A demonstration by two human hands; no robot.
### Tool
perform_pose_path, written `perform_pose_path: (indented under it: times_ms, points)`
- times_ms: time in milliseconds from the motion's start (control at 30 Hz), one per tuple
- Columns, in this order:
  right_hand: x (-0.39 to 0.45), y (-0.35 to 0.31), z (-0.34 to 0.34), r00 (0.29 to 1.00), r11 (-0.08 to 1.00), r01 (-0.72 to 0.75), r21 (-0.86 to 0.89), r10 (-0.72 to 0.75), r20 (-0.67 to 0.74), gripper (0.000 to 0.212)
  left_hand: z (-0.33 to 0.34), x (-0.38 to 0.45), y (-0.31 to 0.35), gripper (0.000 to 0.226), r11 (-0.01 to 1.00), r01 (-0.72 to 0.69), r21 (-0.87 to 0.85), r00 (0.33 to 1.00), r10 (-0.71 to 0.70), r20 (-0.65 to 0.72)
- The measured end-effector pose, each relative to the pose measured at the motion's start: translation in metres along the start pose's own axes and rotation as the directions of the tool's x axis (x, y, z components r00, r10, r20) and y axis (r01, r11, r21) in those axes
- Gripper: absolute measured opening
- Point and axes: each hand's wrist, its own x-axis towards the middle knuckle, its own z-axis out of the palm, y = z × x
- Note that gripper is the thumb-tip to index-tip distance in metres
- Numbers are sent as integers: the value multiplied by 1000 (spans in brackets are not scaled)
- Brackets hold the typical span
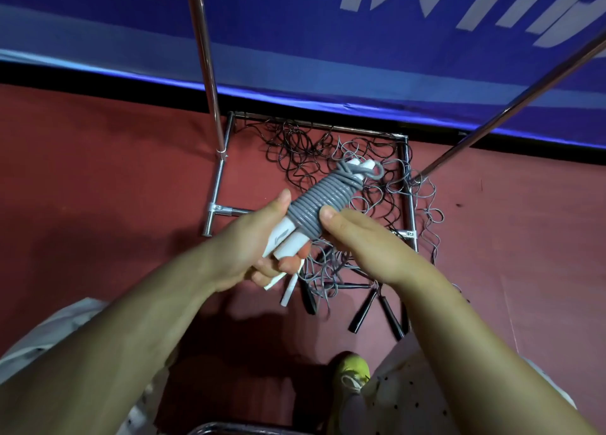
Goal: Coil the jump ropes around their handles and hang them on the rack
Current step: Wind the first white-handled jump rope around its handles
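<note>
Both forearms come in from the bottom corners and meet in the middle of the view. Left hand is curled around the lower ends of the two white handles, with the thumb lying along the bundle. Right hand presses its thumb on the side of the grey rope coil; its fingers are behind the bundle, so I cannot tell how far they close around it.

The bundle is held above the floor, over the metal rack base. Its long axis runs from lower left, in the left hand, up to the right and away from the person, where a small grey loop sticks out at the far end. This loop end points toward the slanted rack bar on the right, and the right hand is the nearer one to it.

Coiling of this rope looks finished, so I judge that hanging comes next. Loose black and grey ropes with black handles lie on the red floor, not yet coiled.
</note>
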Motion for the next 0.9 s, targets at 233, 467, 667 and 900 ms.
perform_pose_path:
  times_ms: [233, 467, 667, 900]
  points:
    - [11, -3, 13, 984, 988, -10, -154, -18, -175, 45, 0, 7, -4, 65, 980, -87, 178, 956, 133, -261]
    - [11, 7, 20, 936, 951, 95, -295, -186, -299, 42, -9, 7, 2, 69, 993, -49, -109, 990, 34, -136]
    - [8, 11, 16, 979, 983, 129, -131, -147, -139, 51, -13, 12, 0, 63, 993, -54, 101, 933, 87, -350]
    - [10, 7, 18, 998, 983, -40, 181, 48, -40, 59, -15, 11, -3, 49, 906, -80, 416, 894, 250, -372]
